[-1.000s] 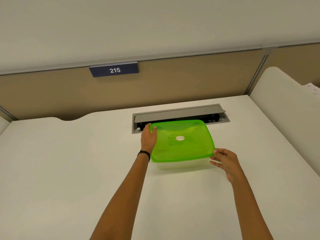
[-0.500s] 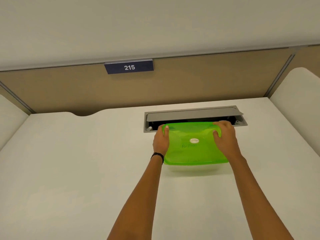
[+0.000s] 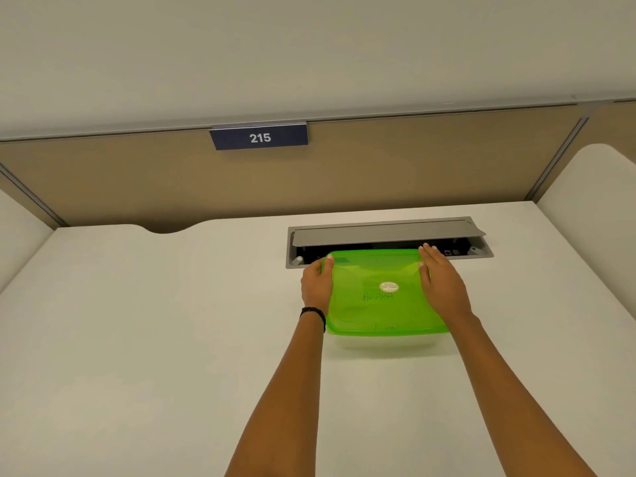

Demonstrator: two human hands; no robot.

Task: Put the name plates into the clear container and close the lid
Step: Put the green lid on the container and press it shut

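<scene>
Plainly the green lid point(image 3: 378, 304) lies on the clear container point(image 3: 385, 340), which sits on the white desk point(image 3: 155, 339) just in front of the open cable hatch point(image 3: 385, 232). The right hand point(image 3: 442, 287) presses flat on the lid's right side, fingers straight. The left hand point(image 3: 315, 287) clasps the left rim, thumb on top and fingers seemingly down the side. Uneven pressure could leave one corner unseated, or a forward shove could slide the box into the hatch. Its long axis runs left to right, parallel to the hatch, with the lid's handwriting upright toward the person. Whether name plates are inside cannot be told.
</scene>
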